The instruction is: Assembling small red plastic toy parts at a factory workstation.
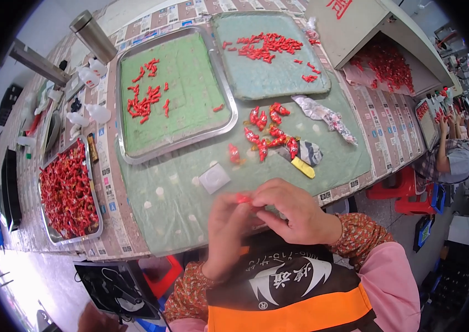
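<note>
At lower centre, the left hand [224, 220], blurred, and the right hand [300, 214] pinch a small red piece [243, 198] between their fingertips. Beyond lie a white square [214, 178] and red figurines [263, 147]; upper centre, a green-lined metal tray [194, 74] and a blue-lined tray [265, 79].

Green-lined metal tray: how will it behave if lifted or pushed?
The tray is probably stiff, given its raised metal rim. Being broad and shallow, it's unlikely to topple when pushed. The small red pieces lie scattered, undivided, so they'd likely slide if it's tilted.
</note>
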Demonstrator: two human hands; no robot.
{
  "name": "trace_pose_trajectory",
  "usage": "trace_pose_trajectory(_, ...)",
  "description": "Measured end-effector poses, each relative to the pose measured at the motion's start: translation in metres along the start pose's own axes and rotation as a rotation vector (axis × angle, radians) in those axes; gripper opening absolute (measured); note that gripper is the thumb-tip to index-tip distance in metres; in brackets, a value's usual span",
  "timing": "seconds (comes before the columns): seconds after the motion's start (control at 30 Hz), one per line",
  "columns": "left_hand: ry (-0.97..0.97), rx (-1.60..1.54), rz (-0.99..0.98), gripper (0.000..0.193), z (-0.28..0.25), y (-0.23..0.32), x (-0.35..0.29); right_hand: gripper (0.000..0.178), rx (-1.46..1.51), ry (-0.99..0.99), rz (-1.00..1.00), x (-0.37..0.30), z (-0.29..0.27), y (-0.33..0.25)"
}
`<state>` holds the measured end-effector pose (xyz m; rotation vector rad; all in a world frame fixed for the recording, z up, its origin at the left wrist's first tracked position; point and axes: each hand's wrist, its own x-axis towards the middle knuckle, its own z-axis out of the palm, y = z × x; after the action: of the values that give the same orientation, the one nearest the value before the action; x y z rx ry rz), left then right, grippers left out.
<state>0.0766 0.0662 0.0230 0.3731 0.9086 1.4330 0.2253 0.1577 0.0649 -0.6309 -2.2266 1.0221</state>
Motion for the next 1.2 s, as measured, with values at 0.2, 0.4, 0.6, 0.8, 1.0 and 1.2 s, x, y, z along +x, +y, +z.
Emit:
trace_pose_trajectory(0.2,0.097,0.046,-0.004,0.017,-0.011,0.013,-0.006,0.015,-0.455,0.188,-0.096,0.067,-0.064,0.063)
trace_pose_trajectory(0.4,0.134,0.014,0.076,0.019,-0.015,0.006,-0.004,0.010,-0.592,0.255,0.058,0.139,-0.106,0.160)
trace_pose_trajectory(0.6,0.087,0.004,0.120,0.021,-0.021,0.002,-0.003,0.009,-0.658,0.176,0.098,0.162,-0.100,0.197)
trace_pose_trajectory(0.8,0.073,0.018,0.107,0.022,-0.021,0.004,-0.001,0.010,-0.764,0.202,0.074,0.170,-0.096,0.204)
trace_pose_trajectory(1.0,0.042,0.037,0.113,0.023,-0.021,0.004,-0.001,0.014,-0.869,0.209,0.085,0.172,-0.095,0.212)
trace_pose_trajectory(1.2,0.039,0.040,0.114,0.024,-0.025,0.003,-0.005,0.010,-0.391,0.100,0.251,0.150,-0.088,0.158)
